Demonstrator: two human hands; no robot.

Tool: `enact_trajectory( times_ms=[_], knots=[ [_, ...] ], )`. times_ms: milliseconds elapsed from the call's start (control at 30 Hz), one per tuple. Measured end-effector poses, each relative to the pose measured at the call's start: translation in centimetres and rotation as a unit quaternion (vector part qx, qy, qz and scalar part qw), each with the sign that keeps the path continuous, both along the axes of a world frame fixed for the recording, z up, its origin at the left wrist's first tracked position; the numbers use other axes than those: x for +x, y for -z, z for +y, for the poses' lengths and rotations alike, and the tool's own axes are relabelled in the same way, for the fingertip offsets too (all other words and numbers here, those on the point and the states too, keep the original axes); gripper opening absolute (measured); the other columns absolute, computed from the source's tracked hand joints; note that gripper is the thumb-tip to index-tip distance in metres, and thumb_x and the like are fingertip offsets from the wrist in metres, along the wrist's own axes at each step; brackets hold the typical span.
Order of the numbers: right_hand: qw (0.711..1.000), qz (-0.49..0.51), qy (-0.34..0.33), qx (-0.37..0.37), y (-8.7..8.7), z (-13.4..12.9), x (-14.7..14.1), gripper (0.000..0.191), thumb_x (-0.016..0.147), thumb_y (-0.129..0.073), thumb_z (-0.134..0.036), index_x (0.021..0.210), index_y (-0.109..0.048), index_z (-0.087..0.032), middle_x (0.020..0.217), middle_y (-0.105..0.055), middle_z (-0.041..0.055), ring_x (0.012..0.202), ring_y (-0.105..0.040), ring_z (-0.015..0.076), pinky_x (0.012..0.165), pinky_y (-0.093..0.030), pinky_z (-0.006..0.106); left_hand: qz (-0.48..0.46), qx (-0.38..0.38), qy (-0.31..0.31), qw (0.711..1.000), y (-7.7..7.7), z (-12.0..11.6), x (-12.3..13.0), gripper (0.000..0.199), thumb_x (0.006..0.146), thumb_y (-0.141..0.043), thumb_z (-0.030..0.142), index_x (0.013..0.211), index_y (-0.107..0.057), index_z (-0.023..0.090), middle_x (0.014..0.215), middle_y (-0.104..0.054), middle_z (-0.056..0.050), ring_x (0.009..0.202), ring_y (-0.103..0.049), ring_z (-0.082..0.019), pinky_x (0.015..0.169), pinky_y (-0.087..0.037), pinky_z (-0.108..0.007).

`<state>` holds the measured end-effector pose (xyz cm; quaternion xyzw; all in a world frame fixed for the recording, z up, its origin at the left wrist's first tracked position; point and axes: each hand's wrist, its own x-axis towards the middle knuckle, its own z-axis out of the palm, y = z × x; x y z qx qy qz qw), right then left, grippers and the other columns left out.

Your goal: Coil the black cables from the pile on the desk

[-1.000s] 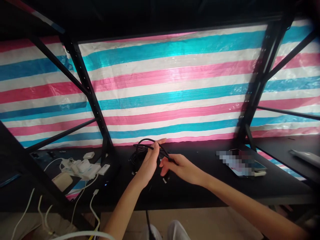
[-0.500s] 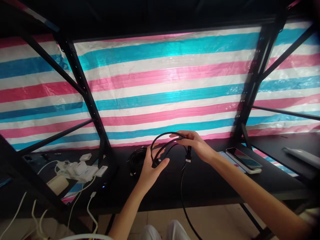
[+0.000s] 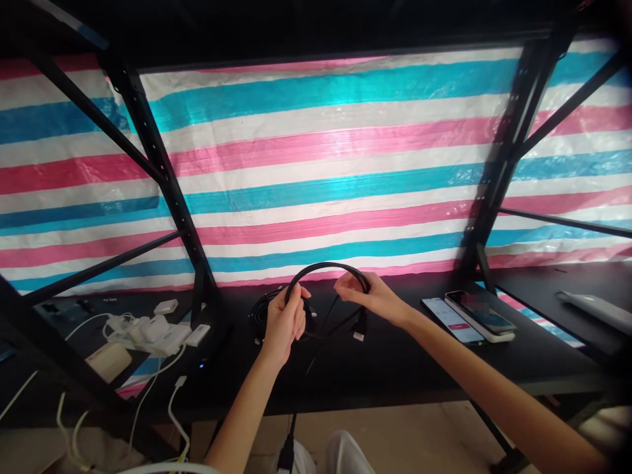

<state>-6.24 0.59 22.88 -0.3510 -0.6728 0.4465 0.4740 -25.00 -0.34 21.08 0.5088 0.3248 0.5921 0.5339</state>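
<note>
So the left hand (image 3: 285, 324) is gripping one side of the looped black cable (image 3: 323, 266), the right hand (image 3: 378, 299) is pinching the other, and it's arching sideways between them above the shelf (image 3: 395, 382).

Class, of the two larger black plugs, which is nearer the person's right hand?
The upper plug, just below the right hand; the lower plug hangs past the table's front edge, farther from that hand.

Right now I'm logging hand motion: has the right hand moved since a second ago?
Yes: the right hand has moved up in view, closer to the lower edge of the striped sheet, and slightly right, toward the right shelf post.
</note>
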Motion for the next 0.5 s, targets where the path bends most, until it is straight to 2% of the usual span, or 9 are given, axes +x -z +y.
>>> enact_trajectory(
  times_ms=[100,167,200,233,300,367,400,433,500],
  knots=[
    [0.997,0.048,0.002,-0.068,-0.6,-0.2,-0.7,0.04,0.078,-0.061,-0.05,0.061,-0.044,-0.019,0.048,-0.025,-0.0085,0.04,-0.02,0.005,0.038,-0.016,0.02,0.081,0.026,-0.018,0.996,1.1,1.0,-0.2,0.043,0.08,-0.052,0.058,0.088,-0.058,0.016,0.039,-0.04,0.009,0.036,-0.038,-0.007,0.047,-0.04,-0.021],
    [0.992,0.076,0.003,-0.103,-1.1,0.0,-0.6,0.043,0.076,-0.063,-0.049,0.058,-0.037,-0.019,0.05,-0.019,-0.0093,0.041,-0.011,0.0038,0.037,-0.008,0.02,0.152,0.024,-0.054,0.987,2.9,1.0,-0.7,0.054,0.076,-0.059,0.056,0.111,-0.052,0.016,0.067,-0.062,-0.001,0.065,-0.059,-0.014,0.071,-0.047,-0.028],
    [0.99,0.091,0.012,-0.107,-1.4,0.1,-0.4,0.043,0.075,-0.065,-0.048,0.059,-0.037,-0.019,0.051,-0.019,-0.0094,0.041,-0.011,0.0035,0.037,-0.007,0.02,0.193,0.009,-0.066,0.979,4.0,0.7,-1.0,0.068,0.071,-0.066,0.054,0.123,-0.044,0.017,0.091,-0.066,-0.009,0.086,-0.062,-0.019,0.081,-0.045,-0.031],
    [0.987,0.115,0.024,-0.106,-1.6,0.2,-0.1,0.042,0.074,-0.066,-0.047,0.06,-0.037,-0.019,0.052,-0.019,-0.0095,0.041,-0.01,0.0033,0.037,-0.006,0.019,0.245,-0.014,-0.047,0.968,5.2,0.2,-1.4,0.087,0.063,-0.074,0.051,0.133,-0.034,0.017,0.117,-0.058,-0.016,0.107,-0.056,-0.024,0.09,-0.041,-0.034],
    [0.979,0.172,0.044,-0.1,-2.1,0.4,0.7,0.042,0.073,-0.067,-0.046,0.061,-0.036,-0.02,0.052,-0.016,-0.01,0.041,-0.008,0.0028,0.036,-0.005,0.018,0.362,-0.099,0.039,0.926,7.6,-1.1,-2.0,0.112,0.05,-0.082,0.047,0.139,-0.025,0.012,0.133,-0.045,-0.025,0.123,-0.044,-0.033,0.097,-0.035,-0.039],
    [0.97,0.219,0.05,-0.092,-2.6,0.5,1.5,0.042,0.073,-0.067,-0.047,0.062,-0.037,-0.02,0.053,-0.014,-0.0104,0.041,-0.006,0.0025,0.036,-0.005,0.017,0.449,-0.178,0.162,0.86,9.7,-2.5,-2.3,0.108,0.045,-0.083,0.045,0.135,-0.034,0.009,0.122,-0.055,-0.023,0.113,-0.051,-0.034,0.093,-0.038,-0.041],
    [0.967,0.234,0.051,-0.087,-2.8,0.5,1.9,0.042,0.073,-0.067,-0.047,0.062,-0.038,-0.019,0.053,-0.013,-0.0105,0.04,-0.006,0.0024,0.035,-0.005,0.017,0.451,-0.204,0.217,0.841,10.5,-3.0,-2.5,0.098,0.052,-0.079,0.045,0.132,-0.037,0.008,0.109,-0.062,-0.02,0.102,-0.058,-0.031,0.087,-0.041,-0.04],
    [0.965,0.241,0.054,-0.082,-3.1,0.4,2.2,0.041,0.074,-0.067,-0.047,0.063,-0.039,-0.019,0.053,-0.012,-0.0105,0.04,-0.006,0.0024,0.035,-0.005,0.017,0.431,-0.227,0.269,0.831,11.0,-3.2,-2.7,0.088,0.06,-0.074,0.043,0.132,-0.037,0.008,0.096,-0.067,-0.015,0.088,-0.062,-0.027,0.08,-0.043,-0.038],
    [0.968,0.232,0.053,-0.079,-3.5,0.3,2.9,0.038,0.075,-0.067,-0.046,0.065,-0.043,-0.018,0.053,-0.013,-0.0103,0.039,-0.007,0.0021,0.035,-0.006,0.016,0.334,-0.257,0.327,0.846,11.3,-3.1,-3.3,0.078,0.073,-0.062,0.035,0.138,-0.027,0.009,0.081,-0.068,-0.009,0.067,-0.063,-0.02,0.068,-0.043,-0.033]
  ],
)
